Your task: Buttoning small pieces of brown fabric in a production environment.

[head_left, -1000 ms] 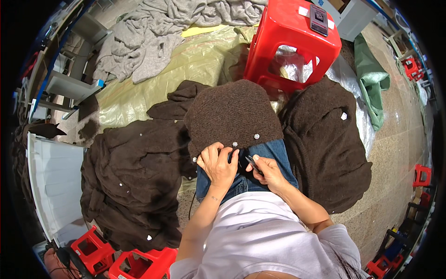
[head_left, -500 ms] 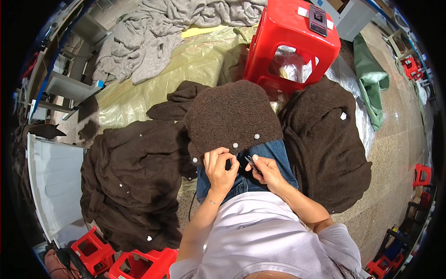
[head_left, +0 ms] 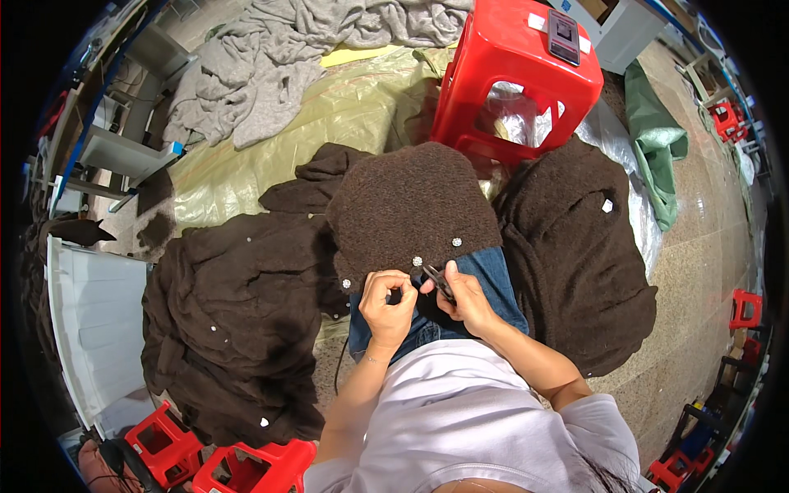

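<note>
A dark brown knit garment is draped over my lap and jeans, with sparkly round buttons along its near edge. At that edge my left hand is closed in a pinch, thumb against forefinger; what lies between them is too small to make out. Just to its right, my right hand grips small dark thread snips. Their tips point up and left, close to the middle button and the left fingertips. Whether the blades touch a thread cannot be seen.
Brown knit piles lie at left and right. A red plastic stool with a phone on top stands ahead. Grey knit fabric rests on yellowish plastic sheeting. A white bin is at the left.
My right hand has moved slightly up and left, bringing the snips to the garment's edge by the middle button. My left hand has shifted slightly downward, still pinched.
</note>
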Tool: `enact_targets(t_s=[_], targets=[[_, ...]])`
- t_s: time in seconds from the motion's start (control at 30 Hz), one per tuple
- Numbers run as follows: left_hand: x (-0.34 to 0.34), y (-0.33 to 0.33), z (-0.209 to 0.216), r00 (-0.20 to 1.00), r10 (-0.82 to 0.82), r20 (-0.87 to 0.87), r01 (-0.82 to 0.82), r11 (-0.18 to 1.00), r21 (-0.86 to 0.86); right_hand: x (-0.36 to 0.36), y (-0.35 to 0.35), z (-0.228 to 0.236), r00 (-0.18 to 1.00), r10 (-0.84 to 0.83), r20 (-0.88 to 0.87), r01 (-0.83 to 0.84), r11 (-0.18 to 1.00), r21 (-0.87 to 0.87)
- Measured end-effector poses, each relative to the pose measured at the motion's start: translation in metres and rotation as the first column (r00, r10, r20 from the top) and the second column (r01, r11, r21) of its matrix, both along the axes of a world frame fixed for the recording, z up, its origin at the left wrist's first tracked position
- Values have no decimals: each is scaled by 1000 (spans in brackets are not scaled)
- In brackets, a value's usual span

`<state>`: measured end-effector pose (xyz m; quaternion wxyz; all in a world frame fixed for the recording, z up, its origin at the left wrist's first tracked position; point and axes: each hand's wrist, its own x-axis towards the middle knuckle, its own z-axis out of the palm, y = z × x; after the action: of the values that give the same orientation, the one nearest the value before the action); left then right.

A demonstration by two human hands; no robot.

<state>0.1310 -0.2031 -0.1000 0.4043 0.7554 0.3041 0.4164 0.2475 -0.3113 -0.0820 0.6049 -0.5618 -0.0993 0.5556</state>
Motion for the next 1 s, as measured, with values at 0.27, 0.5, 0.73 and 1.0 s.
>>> enact_targets(t_s=[0.27,0.5,0.73,1.0], targets=[[-4,-7,-6,998,54,17,-45,941,-336,-2,4,1,995,6,97,-4,1000,-15],[-3,-2,7,965,1,-261,-2,1000,-4,-5,2,-1,988,63,141,-62,998,-16],[-2,0,7,960,28,-278,3,994,109,-4,-1,-4,987,58,150,-58,998,-6],[-2,0,9,962,42,-268,-27,998,60,-6,6,2,981,-33,191,45,997,-61]])
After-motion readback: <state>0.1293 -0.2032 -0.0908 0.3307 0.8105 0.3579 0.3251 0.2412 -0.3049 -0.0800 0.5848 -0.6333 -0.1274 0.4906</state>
